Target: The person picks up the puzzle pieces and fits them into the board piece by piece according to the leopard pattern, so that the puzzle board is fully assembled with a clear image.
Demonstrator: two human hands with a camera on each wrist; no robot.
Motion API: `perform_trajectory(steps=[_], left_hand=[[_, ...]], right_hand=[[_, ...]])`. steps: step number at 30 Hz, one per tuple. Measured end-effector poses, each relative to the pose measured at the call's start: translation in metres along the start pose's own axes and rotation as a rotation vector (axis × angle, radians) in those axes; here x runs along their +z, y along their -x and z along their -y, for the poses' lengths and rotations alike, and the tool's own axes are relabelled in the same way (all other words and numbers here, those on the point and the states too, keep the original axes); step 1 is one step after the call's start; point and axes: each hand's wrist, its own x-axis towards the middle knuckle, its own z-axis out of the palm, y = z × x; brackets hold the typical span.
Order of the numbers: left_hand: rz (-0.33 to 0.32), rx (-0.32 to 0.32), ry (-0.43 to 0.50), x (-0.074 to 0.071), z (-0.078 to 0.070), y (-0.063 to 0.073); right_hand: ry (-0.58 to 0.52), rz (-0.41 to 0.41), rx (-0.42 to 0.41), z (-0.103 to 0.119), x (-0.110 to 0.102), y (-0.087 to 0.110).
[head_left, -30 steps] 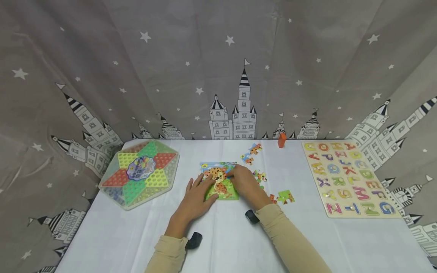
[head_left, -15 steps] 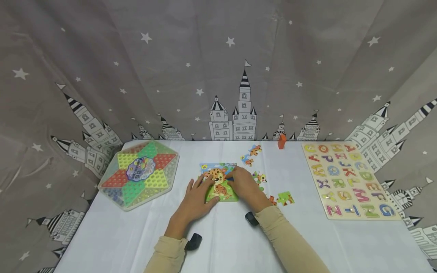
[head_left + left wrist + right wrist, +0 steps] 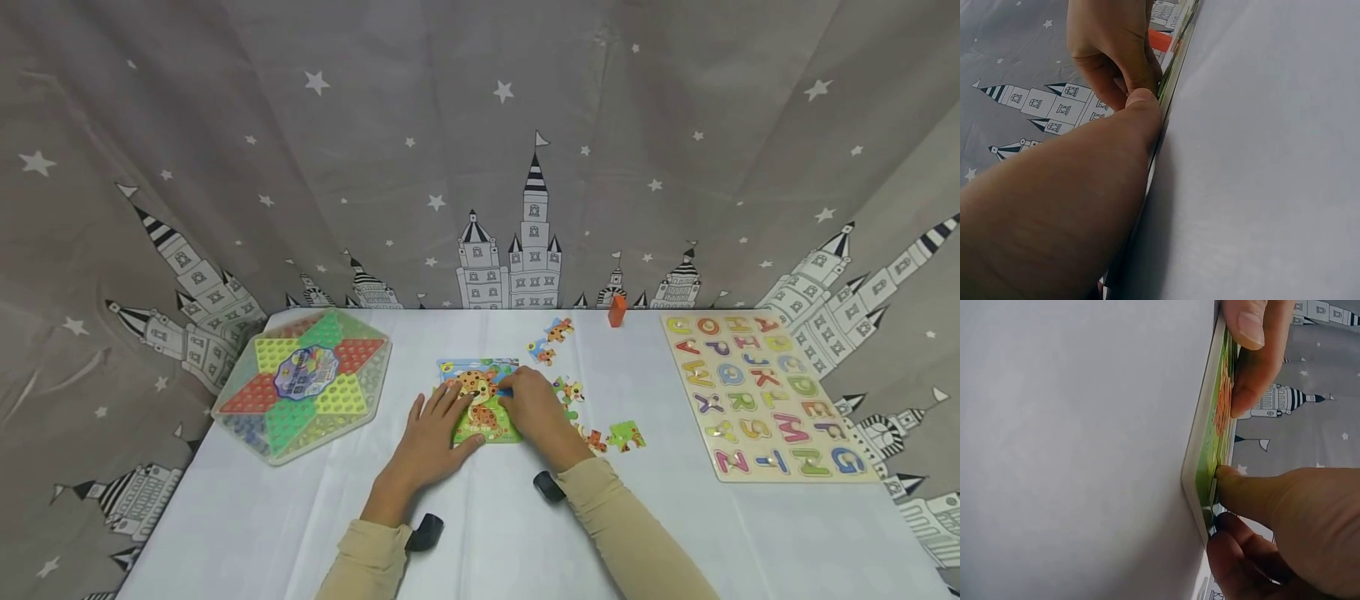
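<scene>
A jigsaw puzzle (image 3: pixel 487 427) with a spotted leopard cub lies in its flat tray at the middle of the table. My left hand (image 3: pixel 429 432) rests over its left side, fingers spread and thumb by the lower edge. At the right side my right hand (image 3: pixel 536 408) pinches a small puzzle piece (image 3: pixel 1212 490) between thumb and fingers, close over the tray; most of the piece is hidden. In the right wrist view, the left thumb (image 3: pixel 1250 328) shows above the picture. The left wrist view has the right hand (image 3: pixel 1119 50) bent down at the tray.
Loose pieces lie right of the tray: a green one (image 3: pixel 626 434), a cub's-face one (image 3: pixel 572 392) and spotted ones (image 3: pixel 558 329) farther back. An orange block (image 3: pixel 617 312) stands at the back edge. A wooden letter board (image 3: pixel 772 429) lies right, a hexagonal marble-game box (image 3: pixel 303 375) left.
My right hand stays at the tray's right side, its fingers shifting slightly with the piece. The left hand keeps its place, its thumb moved a little.
</scene>
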Motion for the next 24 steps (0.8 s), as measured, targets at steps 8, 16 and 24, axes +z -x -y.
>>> perform_trajectory(steps=[8,16,24], left_hand=[[-0.011,-0.001,-0.005,0.002,-0.002,0.0],[-0.017,-0.004,-0.002,0.001,-0.002,0.001],[-0.014,-0.006,-0.001,0.001,-0.001,0.0]], right_hand=[[-0.173,0.046,0.118,-0.036,-0.025,0.008],[-0.057,0.088,0.322,-0.088,-0.053,0.025],[-0.099,0.049,0.339,-0.088,-0.052,0.028]])
